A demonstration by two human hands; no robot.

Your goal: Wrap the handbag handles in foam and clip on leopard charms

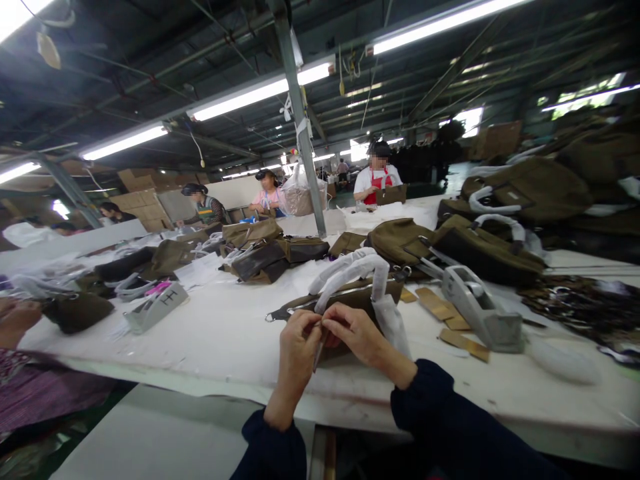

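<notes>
A: In the head view, where are the hands?

B: Over the near part of the white tabletop [220,353]. The left hand [299,339] and right hand [359,337] meet, thumbs and forefingers pinched narrow on what seems to be a thin brown strip [317,360] hanging below them. Its upper end is too small to make out.

A: Why both at one spot?

B: Probably because so slight a piece wants one hand steadying and the other working. I can't tell which does which, nor whether the strip is joined to the bag.

A: Which bag?

B: The olive-brown fabric handbag with dark trim [357,298], on the tabletop right at the fingers, zip uppermost, which likely keeps its top in easy reach. Its arched handles wrapped in white [380,277] stand up, the wrapping perhaps there against scuffs.

A: And to the right?

B: A grey wedge-shaped tape dispenser [500,330] beside flat tan card pieces [436,304], presumably set near the right hand yet apart from the bag.
</notes>
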